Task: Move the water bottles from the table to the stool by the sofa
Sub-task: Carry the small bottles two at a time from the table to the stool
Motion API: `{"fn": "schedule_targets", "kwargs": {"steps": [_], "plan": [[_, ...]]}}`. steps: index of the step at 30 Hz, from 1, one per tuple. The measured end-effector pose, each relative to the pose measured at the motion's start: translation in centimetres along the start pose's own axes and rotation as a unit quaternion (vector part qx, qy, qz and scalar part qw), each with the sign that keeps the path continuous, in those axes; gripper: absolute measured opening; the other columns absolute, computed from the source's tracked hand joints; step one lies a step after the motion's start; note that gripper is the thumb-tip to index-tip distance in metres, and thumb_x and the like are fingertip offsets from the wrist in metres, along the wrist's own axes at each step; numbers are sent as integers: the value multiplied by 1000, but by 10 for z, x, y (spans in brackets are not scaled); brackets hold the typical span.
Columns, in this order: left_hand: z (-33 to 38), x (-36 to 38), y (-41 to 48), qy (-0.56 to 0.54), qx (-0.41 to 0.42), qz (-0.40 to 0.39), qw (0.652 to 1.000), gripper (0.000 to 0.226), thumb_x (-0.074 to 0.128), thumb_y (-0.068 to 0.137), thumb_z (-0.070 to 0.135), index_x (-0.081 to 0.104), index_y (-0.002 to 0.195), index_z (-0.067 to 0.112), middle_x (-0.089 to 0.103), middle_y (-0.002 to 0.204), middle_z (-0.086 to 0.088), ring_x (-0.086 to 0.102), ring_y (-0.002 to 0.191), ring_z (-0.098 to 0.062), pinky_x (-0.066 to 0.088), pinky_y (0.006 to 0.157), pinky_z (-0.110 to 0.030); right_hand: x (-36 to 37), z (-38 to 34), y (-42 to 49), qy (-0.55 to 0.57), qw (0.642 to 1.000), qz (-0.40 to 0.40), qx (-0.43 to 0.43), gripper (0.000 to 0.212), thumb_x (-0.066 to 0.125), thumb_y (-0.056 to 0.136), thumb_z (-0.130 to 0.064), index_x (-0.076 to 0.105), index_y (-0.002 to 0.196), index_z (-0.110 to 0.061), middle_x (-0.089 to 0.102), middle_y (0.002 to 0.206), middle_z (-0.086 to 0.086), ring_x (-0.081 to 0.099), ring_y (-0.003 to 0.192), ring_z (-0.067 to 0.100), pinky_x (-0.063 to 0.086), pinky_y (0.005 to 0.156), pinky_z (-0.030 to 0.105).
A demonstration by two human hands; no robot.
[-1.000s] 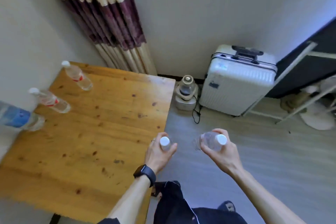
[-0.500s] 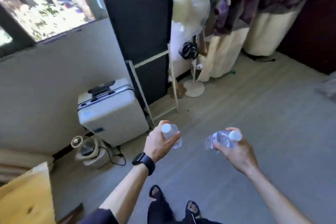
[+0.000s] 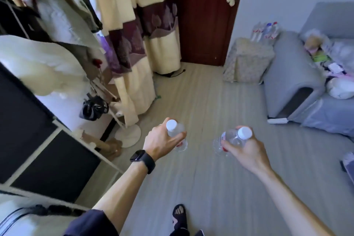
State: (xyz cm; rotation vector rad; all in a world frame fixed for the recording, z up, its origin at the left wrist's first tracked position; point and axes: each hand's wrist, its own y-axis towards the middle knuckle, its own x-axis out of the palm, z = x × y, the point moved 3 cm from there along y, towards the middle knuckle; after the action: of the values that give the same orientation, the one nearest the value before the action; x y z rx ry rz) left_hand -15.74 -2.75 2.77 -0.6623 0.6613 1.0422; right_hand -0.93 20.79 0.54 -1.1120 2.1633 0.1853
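Observation:
My left hand (image 3: pixel 161 141) grips a clear water bottle (image 3: pixel 175 132) with a white cap, held upright over the floor. In my right hand (image 3: pixel 247 151) is a second clear bottle (image 3: pixel 231 138), tilted with its white cap toward me. The stool (image 3: pixel 249 59), draped in a pale patterned cover, stands ahead to the right against the grey sofa (image 3: pixel 298 74). Several water bottles (image 3: pixel 266 30) stand on its far side by the wall. The table is out of view.
Open grey plank floor (image 3: pixel 201 101) lies between me and the stool. A clothes rack with hanging garments (image 3: pixel 63 48) and a fan base (image 3: pixel 128 133) line the left. Curtains (image 3: pixel 138 30) and a dark red door (image 3: pixel 205 15) are ahead. Soft toys and clutter sit on the sofa.
The view has swung right, away from the table and suitcase toward the door, stool and sofa. Both hands still hold their bottles in front of me.

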Motion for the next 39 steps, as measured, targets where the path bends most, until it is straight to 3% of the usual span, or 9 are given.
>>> {"fn": "schedule_targets", "kwargs": {"steps": [4,6,8,12,15,21,26,30,39], "plan": [[41,3,82,41,61,-23,997,38,56,70,65,49,89,32,66,76,11,63,75,-16,56,72,-37,-27,-18,59,-7,999,31,14,42,81,74,-48,51,102,-40,59,83,-32,58,80,5,37,63,9],[65,6,124,59,91,-33,994,39,56,73,66,50,91,32,66,76,11,63,74,-17,56,72,-36,-39,-19,89,-4,998,52,23,42,80,73,-49,53,103,-38,59,81,-33,58,79,1,39,63,13],[89,15,161,79,117,-42,989,41,54,72,68,49,89,31,66,74,10,63,73,-17,56,71,-36,-52,-20,116,-11,996,79,28,47,80,73,-52,53,108,-35,58,80,-31,59,80,10,40,64,21],[143,37,238,87,149,-52,984,41,55,73,68,50,90,31,65,73,10,62,72,-17,55,69,-33,-84,-15,185,-11,992,117,50,47,80,70,-55,54,105,-37,58,81,-32,54,81,12,38,64,18],[182,61,297,91,171,-59,979,45,53,72,71,50,92,32,65,74,12,62,74,-18,54,68,-33,-106,0,249,-9,989,135,53,57,75,63,-66,58,106,-34,67,89,-21,59,85,12,42,67,25],[272,106,404,77,173,-53,981,42,59,77,68,52,94,30,66,77,10,63,75,-19,56,70,-38,-158,32,393,-14,989,136,59,73,66,56,-77,60,107,-24,71,92,-15,66,92,12,53,73,31],[335,133,485,51,160,-57,984,55,47,66,79,53,92,31,67,78,11,64,76,-17,57,68,-38,-200,39,492,-30,989,119,77,73,69,60,-73,58,114,-25,72,98,-9,66,102,21,49,76,31],[377,157,552,71,159,-61,983,51,46,66,78,53,89,32,66,76,12,63,77,-18,54,69,-34,-225,47,567,-34,991,105,72,78,63,57,-78,61,113,-23,71,93,-15,66,93,13,45,69,27],[456,221,736,71,176,-75,979,57,46,65,82,55,98,36,68,81,12,65,79,-17,57,72,-36,-262,55,760,-38,990,106,85,78,64,59,-78,56,114,-24,70,91,-13,65,88,16,54,75,35]]}}
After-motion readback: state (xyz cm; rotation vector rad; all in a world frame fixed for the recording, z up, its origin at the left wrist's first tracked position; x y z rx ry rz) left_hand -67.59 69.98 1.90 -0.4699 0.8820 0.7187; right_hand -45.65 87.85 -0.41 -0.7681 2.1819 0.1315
